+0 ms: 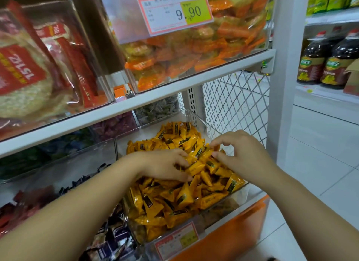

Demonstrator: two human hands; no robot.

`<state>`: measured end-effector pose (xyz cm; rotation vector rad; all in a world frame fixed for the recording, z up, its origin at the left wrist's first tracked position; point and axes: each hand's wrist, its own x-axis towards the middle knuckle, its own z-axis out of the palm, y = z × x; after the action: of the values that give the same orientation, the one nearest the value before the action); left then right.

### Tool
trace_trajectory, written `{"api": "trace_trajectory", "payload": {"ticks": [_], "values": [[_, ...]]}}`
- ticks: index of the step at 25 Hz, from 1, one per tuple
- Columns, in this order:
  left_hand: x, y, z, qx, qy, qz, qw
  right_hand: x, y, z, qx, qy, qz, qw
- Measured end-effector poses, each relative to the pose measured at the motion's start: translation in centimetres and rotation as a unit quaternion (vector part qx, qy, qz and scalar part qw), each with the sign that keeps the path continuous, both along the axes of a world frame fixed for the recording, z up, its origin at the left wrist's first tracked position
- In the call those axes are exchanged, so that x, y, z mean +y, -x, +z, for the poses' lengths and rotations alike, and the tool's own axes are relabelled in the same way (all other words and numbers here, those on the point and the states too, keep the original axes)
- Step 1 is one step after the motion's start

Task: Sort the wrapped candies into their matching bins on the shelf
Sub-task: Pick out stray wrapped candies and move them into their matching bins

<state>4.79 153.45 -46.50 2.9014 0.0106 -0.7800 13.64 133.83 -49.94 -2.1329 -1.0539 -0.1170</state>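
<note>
Curling down into the heap, the left hand grips a clutch of yellow wrapped candies, small pillow-shaped pieces with dark labels, its thumb tucked beneath them. Just beside it, the right hand has its fingers arched, forefinger and thumb pinching one piece at the top of the pile. The two hands sit close together but do not touch.

All the yellow wrapped candies lie in a clear plastic bin on the lower shelf, piled highest toward the back; a small red-bordered price tag hangs on its front wall. To the left, a neighbouring clear bin holds dark blue and black wrapped sweets, and farther left are red wrapped ones.

Behind the bin stands a white wire mesh panel. Above the white shelf rail sits a bin of orange packets with a price label reading 9.90. Dark oil bottles stand on a shelf at right.
</note>
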Motion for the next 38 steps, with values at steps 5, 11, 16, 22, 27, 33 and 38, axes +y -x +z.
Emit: {"api": "trace_trajectory", "payload": {"ticks": [5,11,16,22,27,33,38], "values": [[-0.4,2.3,0.6,-0.011,-0.077,-0.018,0.997,-0.5,0.5,0.2,-0.047,0.108,0.064,0.991],[0.2,4.9,1.0,-0.019,-0.131,-0.036,0.991,-0.6,0.6,-0.1,-0.055,0.112,0.069,0.990],[0.4,6.1,1.1,-0.035,-0.142,-0.034,0.989,-0.5,0.5,-0.3,-0.056,0.086,0.070,0.992],[0.6,6.2,0.6,-0.065,-0.143,-0.031,0.987,-0.6,0.3,-0.4,-0.049,0.080,0.074,0.993],[0.8,4.7,2.1,-0.065,0.027,0.031,0.997,0.9,0.1,0.9,0.046,-0.070,0.047,0.995],[3.8,0.8,0.6,-0.170,0.019,0.159,0.972,6.8,-0.5,1.8,0.064,0.064,0.120,0.989],[4.5,1.0,0.4,-0.053,0.059,0.154,0.985,11.1,-2.3,1.6,0.017,0.258,0.158,0.953]]}}
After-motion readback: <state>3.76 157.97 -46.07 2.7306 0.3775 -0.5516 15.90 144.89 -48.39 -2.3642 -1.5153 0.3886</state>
